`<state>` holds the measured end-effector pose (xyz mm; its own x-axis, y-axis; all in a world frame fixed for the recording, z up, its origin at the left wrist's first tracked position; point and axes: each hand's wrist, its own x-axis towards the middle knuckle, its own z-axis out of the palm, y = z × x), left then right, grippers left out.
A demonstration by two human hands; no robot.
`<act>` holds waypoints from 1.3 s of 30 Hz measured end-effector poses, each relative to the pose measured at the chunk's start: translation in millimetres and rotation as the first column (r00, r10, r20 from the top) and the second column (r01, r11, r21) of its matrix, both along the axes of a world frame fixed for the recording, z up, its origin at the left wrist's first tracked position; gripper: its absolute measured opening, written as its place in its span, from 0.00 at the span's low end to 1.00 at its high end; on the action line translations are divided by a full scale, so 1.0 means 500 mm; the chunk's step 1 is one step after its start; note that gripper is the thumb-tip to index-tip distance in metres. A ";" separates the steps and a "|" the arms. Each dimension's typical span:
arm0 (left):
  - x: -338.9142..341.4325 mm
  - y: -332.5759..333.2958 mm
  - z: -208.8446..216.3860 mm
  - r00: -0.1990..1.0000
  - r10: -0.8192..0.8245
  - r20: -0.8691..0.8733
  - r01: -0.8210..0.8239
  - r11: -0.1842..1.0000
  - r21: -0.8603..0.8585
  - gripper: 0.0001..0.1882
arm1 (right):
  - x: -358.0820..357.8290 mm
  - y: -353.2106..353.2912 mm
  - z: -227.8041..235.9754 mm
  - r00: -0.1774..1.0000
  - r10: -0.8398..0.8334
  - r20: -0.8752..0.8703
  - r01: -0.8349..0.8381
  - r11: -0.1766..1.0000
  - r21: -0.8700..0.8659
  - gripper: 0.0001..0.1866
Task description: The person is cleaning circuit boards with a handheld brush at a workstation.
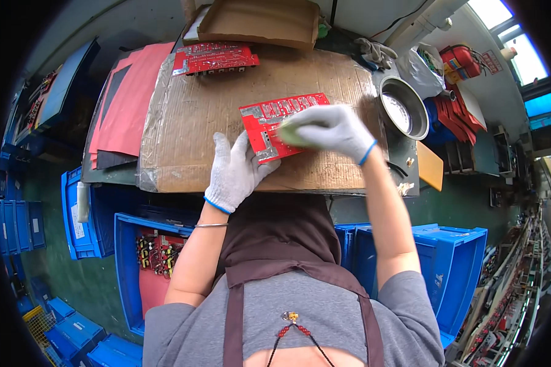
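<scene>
A red circuit board (260,126) with silvery solder patches is tilted above the cardboard-covered bench. My left hand (231,171), in a white glove with a blue cuff, grips its lower left edge, some fingers hidden beneath it. My right hand (340,131), gloved the same way, presses a green pad (298,133) onto the right part of the board. That pad is smeared by motion, so its exact kind is hard to make out. Another red circuit board (216,59) lies solder side up at the back of the bench, with components showing under its near edge.
Cardboard (190,128) covers the bench, with an open carton (257,23) behind. Red sheets (131,101) lie at the left; a round metal bowl (404,109) stands at the right. Blue crates (121,263) holding boards stand below left, with more blue crates (447,269) below right.
</scene>
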<state>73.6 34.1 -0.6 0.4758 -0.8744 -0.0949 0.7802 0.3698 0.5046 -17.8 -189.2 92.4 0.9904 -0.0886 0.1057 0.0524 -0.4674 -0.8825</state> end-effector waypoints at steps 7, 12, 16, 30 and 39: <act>0.002 0.004 0.004 1.000 0.003 -0.011 -0.002 0.999 0.037 0.48 | -0.053 -0.037 -0.023 0.998 -0.056 0.009 0.056 0.998 -0.007 0.12; -0.009 -0.012 0.029 1.000 0.007 0.021 -0.010 0.991 0.135 0.52 | -0.083 -0.049 -0.010 0.986 -0.165 -0.040 0.169 0.966 0.195 0.10; -0.006 0.002 -0.002 0.959 -0.024 0.282 0.009 0.999 0.052 0.53 | -0.035 0.139 -0.019 0.961 0.235 0.147 -0.187 0.941 -0.283 0.13; -0.017 -0.005 0.006 0.980 0.001 0.199 -0.025 0.993 0.117 0.54 | -0.085 0.136 -0.051 0.947 0.126 0.295 -0.046 0.964 -0.264 0.16; -0.027 -0.010 0.006 0.798 -0.068 0.598 -0.160 0.934 0.319 0.53 | -0.155 -0.041 -0.079 0.860 -0.433 0.268 0.424 0.901 0.096 0.12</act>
